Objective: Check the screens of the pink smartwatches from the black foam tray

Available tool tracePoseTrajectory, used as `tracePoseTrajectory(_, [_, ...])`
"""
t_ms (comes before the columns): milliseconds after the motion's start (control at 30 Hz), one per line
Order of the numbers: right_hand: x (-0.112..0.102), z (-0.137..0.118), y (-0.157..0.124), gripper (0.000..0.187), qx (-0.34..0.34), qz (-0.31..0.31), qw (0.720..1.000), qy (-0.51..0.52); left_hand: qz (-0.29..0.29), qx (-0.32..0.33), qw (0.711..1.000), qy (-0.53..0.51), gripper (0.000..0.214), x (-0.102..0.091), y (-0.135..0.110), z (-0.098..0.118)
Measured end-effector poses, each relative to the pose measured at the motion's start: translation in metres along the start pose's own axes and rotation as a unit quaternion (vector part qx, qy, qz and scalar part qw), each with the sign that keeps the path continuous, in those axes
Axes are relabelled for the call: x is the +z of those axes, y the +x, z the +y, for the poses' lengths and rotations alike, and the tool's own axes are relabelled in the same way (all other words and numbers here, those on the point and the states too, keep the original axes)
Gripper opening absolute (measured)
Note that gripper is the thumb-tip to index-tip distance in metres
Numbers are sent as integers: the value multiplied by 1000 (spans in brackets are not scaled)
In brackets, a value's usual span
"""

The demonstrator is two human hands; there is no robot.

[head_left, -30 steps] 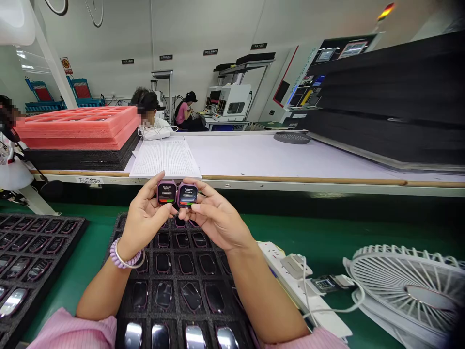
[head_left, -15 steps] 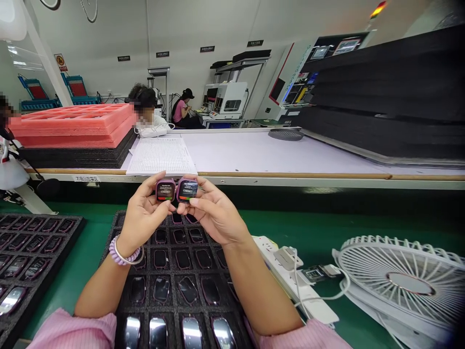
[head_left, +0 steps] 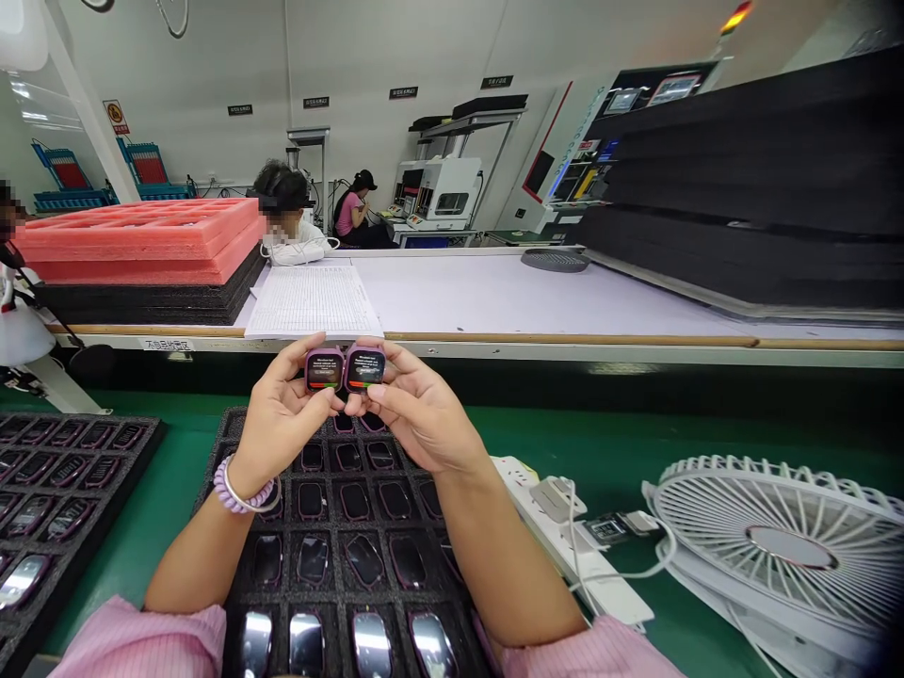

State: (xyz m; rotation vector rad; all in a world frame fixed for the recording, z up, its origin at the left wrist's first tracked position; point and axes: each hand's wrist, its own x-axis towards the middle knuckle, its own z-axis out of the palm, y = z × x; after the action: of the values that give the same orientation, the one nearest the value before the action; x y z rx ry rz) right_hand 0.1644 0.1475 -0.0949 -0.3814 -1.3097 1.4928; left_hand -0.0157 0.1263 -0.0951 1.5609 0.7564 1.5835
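Observation:
My left hand (head_left: pixel 279 424) pinches a small pink watch body (head_left: pixel 324 369) with a lit screen. My right hand (head_left: pixel 416 414) pinches a second pink watch body (head_left: pixel 365 366), its screen also lit with text and a red-green bar. Both are held side by side, touching, above a black foam tray (head_left: pixel 353 527) whose pockets hold several more watch bodies with dark screens. A purple coil band and a thin bracelet sit on my left wrist.
A second black tray (head_left: pixel 49 480) of watch bodies lies at the left on the green belt. A white power strip (head_left: pixel 565 537) with plugs and a white fan (head_left: pixel 783 546) lie at the right. Beyond stand a white table with a paper sheet (head_left: pixel 314 301), pink foam trays (head_left: pixel 141 240), and seated people.
Both hands with the two watch bodies rose slightly in view from a second ago as the camera shifted. The grips are unchanged.

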Motion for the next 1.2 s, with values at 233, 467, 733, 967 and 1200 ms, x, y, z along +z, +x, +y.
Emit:
tracePoseTrajectory(233, [0,0,-2,46,-20,-6,1000,-13,0,-3,1000,-6,61,-1,-2,5])
tracePoseTrajectory(467, [1,-1,-2,48,-21,-2,999,-27,-2,-3,1000,-5,58,-2,-1,5])
tracePoseTrajectory(733, [1,-1,-3,48,-22,-3,999,-31,-5,13,1000,-8,46,0,0,4])
tracePoseTrajectory(967, [0,1,-3,47,-29,-12,999,-29,-2,10,1000,-6,47,0,-1,3])
tracePoseTrajectory(1200, [0,1,-3,46,-32,-14,999,-13,2,24,1000,-13,44,3,0,2])
